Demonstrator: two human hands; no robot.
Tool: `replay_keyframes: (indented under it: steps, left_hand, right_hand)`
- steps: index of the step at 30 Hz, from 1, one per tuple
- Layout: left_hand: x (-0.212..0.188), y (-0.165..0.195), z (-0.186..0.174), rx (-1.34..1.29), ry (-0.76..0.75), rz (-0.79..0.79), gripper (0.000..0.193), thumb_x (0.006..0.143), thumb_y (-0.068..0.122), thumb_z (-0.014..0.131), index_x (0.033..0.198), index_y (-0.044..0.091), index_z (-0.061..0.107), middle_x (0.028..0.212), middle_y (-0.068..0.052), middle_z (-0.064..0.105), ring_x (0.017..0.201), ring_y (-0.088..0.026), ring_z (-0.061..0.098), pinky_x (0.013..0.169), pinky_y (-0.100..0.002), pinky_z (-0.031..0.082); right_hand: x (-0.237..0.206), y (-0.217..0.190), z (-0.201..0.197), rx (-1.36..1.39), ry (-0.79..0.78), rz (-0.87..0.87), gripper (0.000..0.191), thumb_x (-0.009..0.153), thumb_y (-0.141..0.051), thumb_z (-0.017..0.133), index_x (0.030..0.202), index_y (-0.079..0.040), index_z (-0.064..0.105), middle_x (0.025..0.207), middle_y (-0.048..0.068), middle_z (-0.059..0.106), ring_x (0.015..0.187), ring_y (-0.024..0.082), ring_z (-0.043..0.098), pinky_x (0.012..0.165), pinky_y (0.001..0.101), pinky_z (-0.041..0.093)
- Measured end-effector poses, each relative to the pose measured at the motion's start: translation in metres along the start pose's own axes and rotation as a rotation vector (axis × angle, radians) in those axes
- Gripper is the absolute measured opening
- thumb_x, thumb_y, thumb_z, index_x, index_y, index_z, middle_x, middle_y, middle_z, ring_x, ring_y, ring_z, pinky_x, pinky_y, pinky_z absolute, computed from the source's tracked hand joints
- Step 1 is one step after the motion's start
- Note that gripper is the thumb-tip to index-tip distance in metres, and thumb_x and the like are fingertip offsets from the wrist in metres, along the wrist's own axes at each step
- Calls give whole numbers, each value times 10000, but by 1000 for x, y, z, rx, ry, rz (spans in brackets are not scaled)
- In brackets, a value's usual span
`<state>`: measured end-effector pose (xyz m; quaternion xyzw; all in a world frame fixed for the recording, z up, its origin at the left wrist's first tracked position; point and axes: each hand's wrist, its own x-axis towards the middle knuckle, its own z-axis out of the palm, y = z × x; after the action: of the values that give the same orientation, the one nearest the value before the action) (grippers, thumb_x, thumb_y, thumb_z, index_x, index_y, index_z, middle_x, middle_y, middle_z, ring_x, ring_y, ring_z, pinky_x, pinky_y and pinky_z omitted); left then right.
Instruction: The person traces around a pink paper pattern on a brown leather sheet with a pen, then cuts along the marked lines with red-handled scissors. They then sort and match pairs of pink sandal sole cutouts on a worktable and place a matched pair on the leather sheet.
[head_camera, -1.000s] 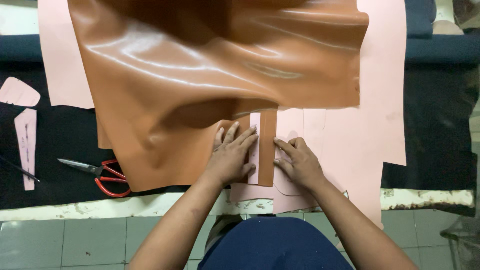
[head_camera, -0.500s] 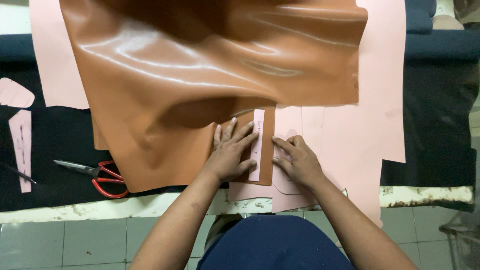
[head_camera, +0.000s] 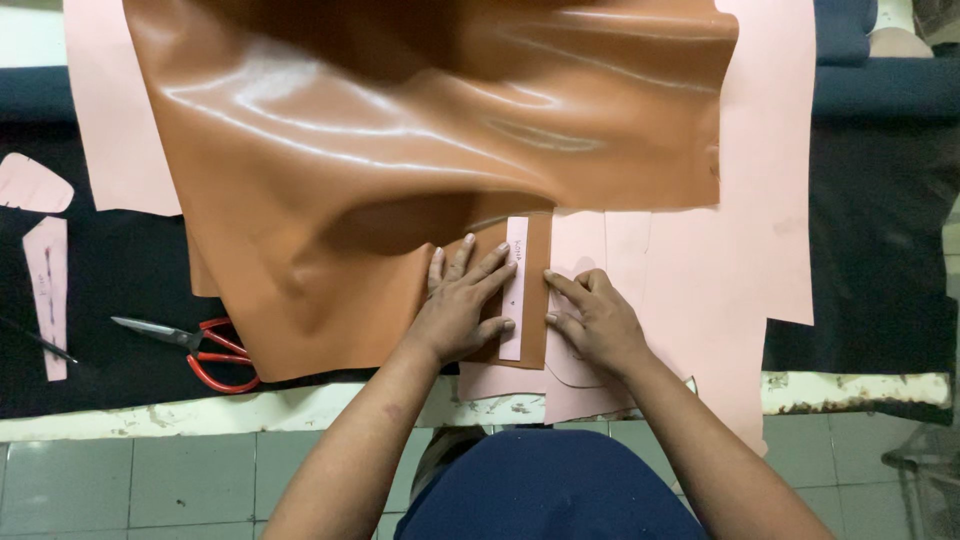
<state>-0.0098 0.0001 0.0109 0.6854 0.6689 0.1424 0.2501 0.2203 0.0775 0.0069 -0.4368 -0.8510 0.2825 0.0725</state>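
This looks like a leather-cutting workshop. A large glossy brown leather sheet (head_camera: 420, 150) lies over pink pattern paper (head_camera: 720, 290) on a dark-covered table (head_camera: 870, 250) with a chipped, worn front edge. Red-handled scissors (head_camera: 205, 350) and small pink pattern pieces (head_camera: 45, 290) lie alongside, above a grey tiled floor (head_camera: 130, 480).

The left hand (head_camera: 462, 305) lies flat on the brown leather (head_camera: 400, 170), fingertips on a narrow pink strip (head_camera: 514, 288); the right hand (head_camera: 590, 322) presses pink sheet (head_camera: 700, 290) just beside it. Red scissors (head_camera: 205, 348) lie well apart on the dark table (head_camera: 870, 250).
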Motion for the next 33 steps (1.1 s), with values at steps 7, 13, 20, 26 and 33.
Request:
replay_keyframes:
  steps: [7, 13, 20, 26, 33]
  left_hand:
    - [-1, -1, 2, -3, 28, 17, 798, 790, 430, 780, 1501, 224, 480, 1657, 28, 285, 1559, -342, 93, 1224, -605, -26]
    - [1, -2, 4, -2, 21, 17, 796, 795, 431, 768, 1504, 222, 473, 1664, 23, 274, 1560, -347, 86, 1219, -610, -32]
    - [1, -2, 4, 13, 4, 7, 813, 793, 445, 769, 1516, 243, 456, 1663, 41, 268, 1564, -336, 78, 1222, -609, -33]
    - [2, -1, 3, 31, -19, -7, 806, 796, 451, 768, 1512, 259, 454, 1662, 54, 264, 1560, -329, 73, 1222, -608, -35]
    - [2, -1, 1, 21, -17, -7, 798, 786, 446, 778, 1500, 258, 474, 1658, 54, 277, 1562, -327, 87, 1226, -608, -29]
  right_hand:
    - [0, 0, 2, -13, 14, 4, 593, 826, -326, 776, 1395, -283, 615, 1077, 89, 558, 934, 255, 621, 831, 385, 532]
    - [0, -1, 1, -25, 0, 21, 589, 831, -333, 772, 1396, -289, 611, 1086, 86, 559, 942, 255, 623, 838, 388, 532]
    - [1, -1, 1, -62, -33, 48, 588, 838, -351, 766, 1401, -296, 605, 1101, 94, 555, 956, 259, 623, 844, 390, 533]
    - [1, -1, 0, -47, -15, 17, 591, 838, -349, 762, 1404, -286, 603, 1104, 95, 556, 969, 261, 621, 845, 393, 534]
    - [1, 1, 1, -41, -12, 27, 593, 829, -341, 769, 1399, -291, 610, 1086, 87, 557, 958, 258, 622, 836, 393, 535]
